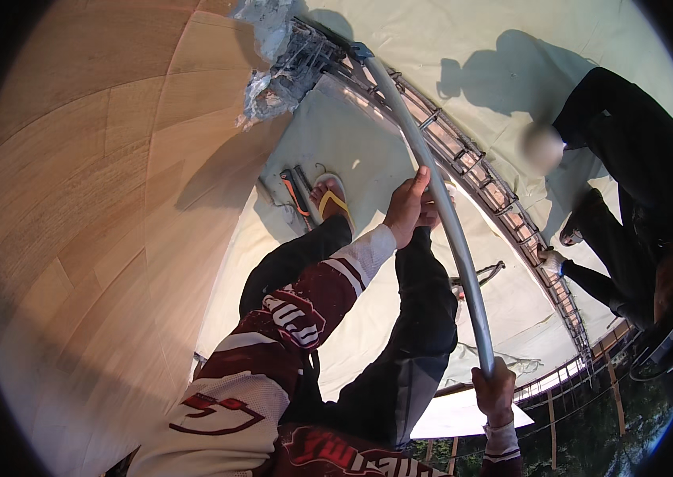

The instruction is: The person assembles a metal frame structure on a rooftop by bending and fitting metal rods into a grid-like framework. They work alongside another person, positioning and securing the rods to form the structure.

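A long grey metal pipe (451, 230) slants from the top middle down to the lower right. My left hand (408, 208) is closed on it near its middle, thumb along the side and fingers partly hidden behind. Close to the near end, my right hand (495, 393) is wrapped round the pipe. A blue piece (361, 50) sits at the pipe's far end, against the steel bars. Just right of the pipe runs a long cage of tied rebar (479, 175). Its far end meets bars in rough grey concrete (281, 67).
Another person (630, 159) bends over at the right, a gloved hand (551, 261) at the cage. An orange-and-black hand tool (295, 191) lies beside my sandalled foot (332, 199). A dark tool (483, 276) lies right of my leg. Wooden panels (98, 199) fill the left.
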`<state>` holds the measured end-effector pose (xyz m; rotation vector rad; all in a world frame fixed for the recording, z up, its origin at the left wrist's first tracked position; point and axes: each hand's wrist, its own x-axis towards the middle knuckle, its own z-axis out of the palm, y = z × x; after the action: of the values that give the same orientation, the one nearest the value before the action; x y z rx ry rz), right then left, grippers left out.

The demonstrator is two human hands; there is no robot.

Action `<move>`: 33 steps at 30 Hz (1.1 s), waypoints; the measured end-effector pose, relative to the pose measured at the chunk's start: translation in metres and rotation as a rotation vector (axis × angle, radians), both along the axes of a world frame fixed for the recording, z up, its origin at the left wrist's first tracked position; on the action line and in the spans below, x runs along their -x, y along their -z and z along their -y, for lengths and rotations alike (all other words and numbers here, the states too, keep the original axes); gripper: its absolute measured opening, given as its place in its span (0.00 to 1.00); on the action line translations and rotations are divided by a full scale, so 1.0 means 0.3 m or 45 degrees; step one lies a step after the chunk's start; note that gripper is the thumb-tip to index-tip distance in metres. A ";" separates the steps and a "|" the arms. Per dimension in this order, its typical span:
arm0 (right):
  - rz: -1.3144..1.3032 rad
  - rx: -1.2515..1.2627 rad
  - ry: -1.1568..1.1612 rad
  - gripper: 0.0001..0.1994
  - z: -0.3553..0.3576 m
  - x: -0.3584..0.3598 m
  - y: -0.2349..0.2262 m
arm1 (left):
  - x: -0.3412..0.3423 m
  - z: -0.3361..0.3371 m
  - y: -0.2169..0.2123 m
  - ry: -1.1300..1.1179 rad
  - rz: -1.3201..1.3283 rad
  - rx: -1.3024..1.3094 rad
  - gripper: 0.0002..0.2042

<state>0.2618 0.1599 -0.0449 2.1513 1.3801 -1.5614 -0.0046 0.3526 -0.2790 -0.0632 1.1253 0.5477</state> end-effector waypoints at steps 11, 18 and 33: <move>-0.380 0.146 -0.049 0.22 -0.279 0.170 -0.238 | -0.067 -0.106 -0.110 -0.249 -0.323 0.459 0.13; -0.569 0.641 0.255 0.34 -0.483 0.218 -0.359 | 0.015 -0.193 -0.105 -0.261 -0.136 0.386 0.12; -0.509 0.234 0.070 0.37 -0.591 0.342 -0.503 | 0.116 -0.279 -0.184 -0.269 0.037 0.538 0.12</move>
<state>0.1592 0.3372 0.1058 1.8533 1.2192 -2.1350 -0.0393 0.4363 -0.2239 -0.5591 1.1982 0.4861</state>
